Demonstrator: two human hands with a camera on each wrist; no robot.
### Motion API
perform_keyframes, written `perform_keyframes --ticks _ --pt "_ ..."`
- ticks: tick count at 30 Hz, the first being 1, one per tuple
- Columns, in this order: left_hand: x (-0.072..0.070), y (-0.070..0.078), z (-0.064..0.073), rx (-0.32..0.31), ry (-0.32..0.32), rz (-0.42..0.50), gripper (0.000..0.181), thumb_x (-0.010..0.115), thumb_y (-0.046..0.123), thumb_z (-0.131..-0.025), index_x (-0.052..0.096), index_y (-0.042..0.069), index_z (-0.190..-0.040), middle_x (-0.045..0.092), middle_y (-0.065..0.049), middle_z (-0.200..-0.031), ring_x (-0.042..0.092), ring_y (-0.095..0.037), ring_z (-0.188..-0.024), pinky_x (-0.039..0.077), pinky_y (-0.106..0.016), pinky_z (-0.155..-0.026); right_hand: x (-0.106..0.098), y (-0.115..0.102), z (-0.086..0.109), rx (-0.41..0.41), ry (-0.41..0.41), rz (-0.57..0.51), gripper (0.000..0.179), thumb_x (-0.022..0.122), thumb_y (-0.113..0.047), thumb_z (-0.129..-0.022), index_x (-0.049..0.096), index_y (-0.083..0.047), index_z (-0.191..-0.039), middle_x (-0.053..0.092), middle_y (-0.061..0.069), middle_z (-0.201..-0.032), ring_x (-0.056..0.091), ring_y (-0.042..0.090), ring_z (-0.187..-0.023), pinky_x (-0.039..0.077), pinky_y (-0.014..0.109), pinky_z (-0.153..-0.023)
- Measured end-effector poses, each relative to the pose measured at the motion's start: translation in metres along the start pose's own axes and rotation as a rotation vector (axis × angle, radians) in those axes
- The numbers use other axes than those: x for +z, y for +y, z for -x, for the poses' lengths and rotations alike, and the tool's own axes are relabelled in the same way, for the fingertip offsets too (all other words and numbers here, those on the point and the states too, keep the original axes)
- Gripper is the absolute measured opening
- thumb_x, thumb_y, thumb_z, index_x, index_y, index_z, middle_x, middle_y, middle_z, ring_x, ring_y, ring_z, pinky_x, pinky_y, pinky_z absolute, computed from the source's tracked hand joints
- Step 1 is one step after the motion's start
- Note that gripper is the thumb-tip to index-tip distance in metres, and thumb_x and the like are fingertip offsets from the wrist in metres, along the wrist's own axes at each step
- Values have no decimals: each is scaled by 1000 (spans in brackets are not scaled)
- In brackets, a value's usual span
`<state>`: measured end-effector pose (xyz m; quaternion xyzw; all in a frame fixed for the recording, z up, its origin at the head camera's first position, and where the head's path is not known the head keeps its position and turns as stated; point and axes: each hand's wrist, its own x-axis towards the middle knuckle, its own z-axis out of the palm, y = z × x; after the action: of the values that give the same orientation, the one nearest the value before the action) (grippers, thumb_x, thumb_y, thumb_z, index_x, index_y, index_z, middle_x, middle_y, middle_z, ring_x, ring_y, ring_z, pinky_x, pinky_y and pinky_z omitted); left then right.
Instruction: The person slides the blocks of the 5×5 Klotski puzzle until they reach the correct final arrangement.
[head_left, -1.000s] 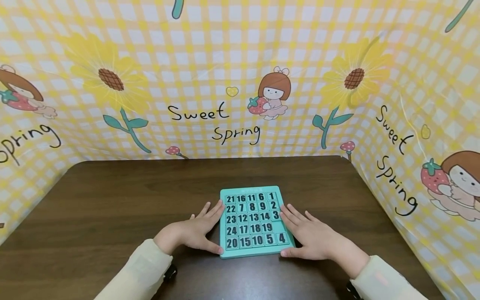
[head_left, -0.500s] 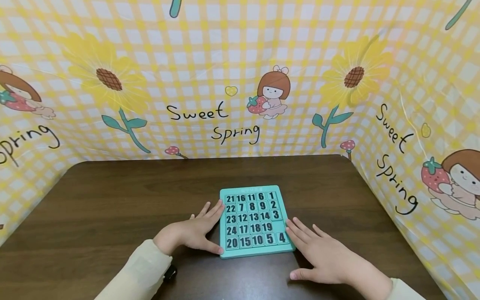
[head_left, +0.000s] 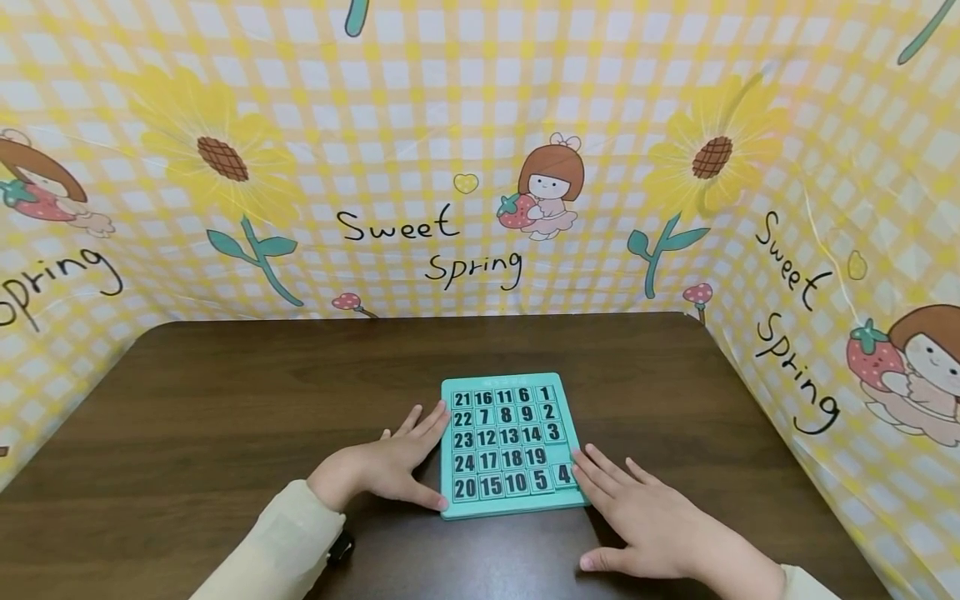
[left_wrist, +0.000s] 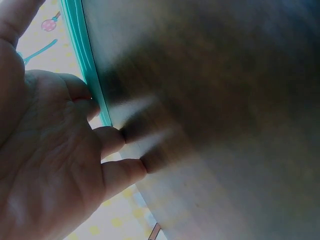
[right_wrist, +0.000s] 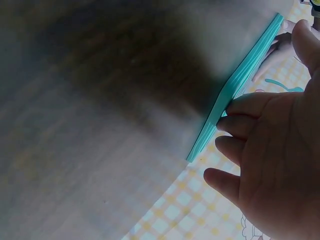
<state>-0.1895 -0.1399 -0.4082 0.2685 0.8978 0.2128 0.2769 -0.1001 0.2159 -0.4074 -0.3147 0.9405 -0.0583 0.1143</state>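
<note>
A turquoise number sliding puzzle [head_left: 517,506] lies flat on the brown table, its black-numbered tiles in rows. The 4 tile [head_left: 564,474] sits slightly higher than the 5 tile beside it, with a vacant slot above it, right of the 19 tile [head_left: 536,457]. My left hand [head_left: 390,467] rests against the puzzle's left side, thumb at the near left corner, fingers along the edge. At the right edge, my right hand [head_left: 652,521] has its fingertips by the 4 tile, its thumb apart from the frame. Both wrist views show the puzzle's side [left_wrist: 85,55] close to extended fingers.
The brown wooden table [head_left: 262,375] extends around the puzzle. A yellow checked cloth [head_left: 420,108] with printed flowers and lettering rises behind the table and along its sides. A dark band [head_left: 341,546] shows at the left sleeve.
My right hand has moved back toward the near right, its thumb leaving the puzzle's corner. The 4 tile has shifted slightly away from the near edge. My left hand stays put.
</note>
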Motion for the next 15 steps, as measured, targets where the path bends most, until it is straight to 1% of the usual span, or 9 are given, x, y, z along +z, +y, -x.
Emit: perform_keyframes --ticks 5,15 --pt "0 1 1 -6 3 0 117 75 56 -82 1 12 -161 -12 -4 -168 -14 -38 -154 7 -77 -111 -2 3 -6 3 -5 0 100 41 -79 -88 32 -6 -156 23 10 -166 19 31 -154 30 63 -114" --pt "0 2 2 -10 5 4 117 75 55 -82 1 12 -161 -12 -4 -169 -14 -37 -154 7 -76 -112 -3 6 -17 17 11 -2 101 45 -78 -88 32 -4 -155 22 11 -166 19 31 -154 29 62 -115"
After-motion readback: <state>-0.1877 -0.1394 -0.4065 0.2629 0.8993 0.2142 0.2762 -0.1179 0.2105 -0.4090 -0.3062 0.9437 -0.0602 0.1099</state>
